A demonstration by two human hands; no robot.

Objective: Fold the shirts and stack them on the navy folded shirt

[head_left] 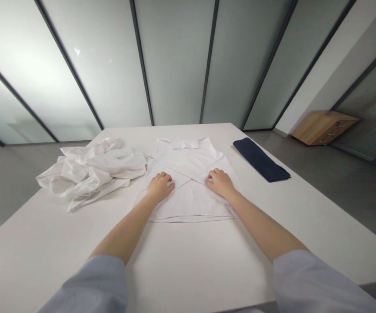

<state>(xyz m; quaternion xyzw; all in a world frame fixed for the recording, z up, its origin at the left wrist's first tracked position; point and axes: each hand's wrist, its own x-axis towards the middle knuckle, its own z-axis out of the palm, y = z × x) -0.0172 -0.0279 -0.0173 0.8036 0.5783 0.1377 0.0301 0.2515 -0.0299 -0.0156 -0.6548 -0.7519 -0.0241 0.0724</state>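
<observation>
A white shirt (191,163) lies flat on the table in front of me, its collar end (185,144) pointing away and its hem towards me. Slanting folded edges of cloth meet near its middle. On the left part of the shirt, my left hand (160,186) has its fingers curled down against the fabric. My right hand (221,182) mirrors it on the right part, thumb close to the curled fingers at the cloth. Both hands appear closed on the shirt; the fingertips are partly hidden.
A crumpled heap of white cloth (93,169) lies to the left on the white table (204,256). At the right, a folded dark navy cloth (261,160) rests near the table edge. Frosted glass panels (178,61) stand behind, and a wooden cabinet (324,127) sits on the floor.
</observation>
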